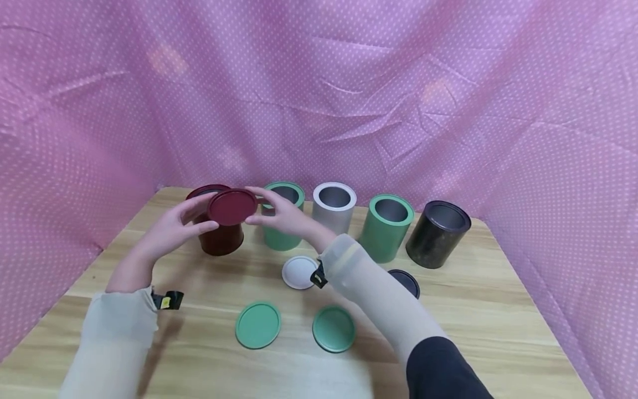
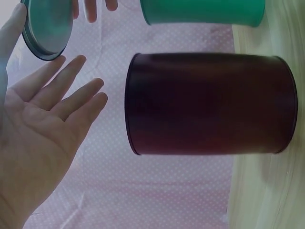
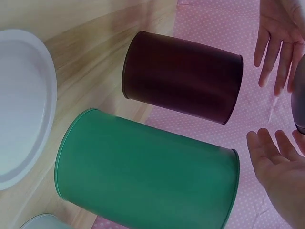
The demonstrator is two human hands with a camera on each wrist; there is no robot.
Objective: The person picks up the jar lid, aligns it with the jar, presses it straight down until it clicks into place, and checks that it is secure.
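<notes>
A dark red round lid (image 1: 232,208) is held up between the two hands, its face toward the head camera. My left hand (image 1: 169,228) holds its left edge, thumb below and fingers above. At the right edge, my right hand (image 1: 285,215) grips it in the same way. Behind the lid stands an uncovered dark red can (image 1: 222,241), partly hidden by lid and fingers. From the left wrist, the lid's shiny underside (image 2: 50,26) shows beside the left palm, level with the top end of the red can (image 2: 209,102).
Right of the red can stand a green can (image 1: 281,235), a white can (image 1: 331,219), another green can (image 1: 384,235) and a black can (image 1: 433,238), all uncovered. Nearer lie a white lid (image 1: 297,272), two green lids (image 1: 258,325) and a black lid (image 1: 406,281) partly behind the right forearm.
</notes>
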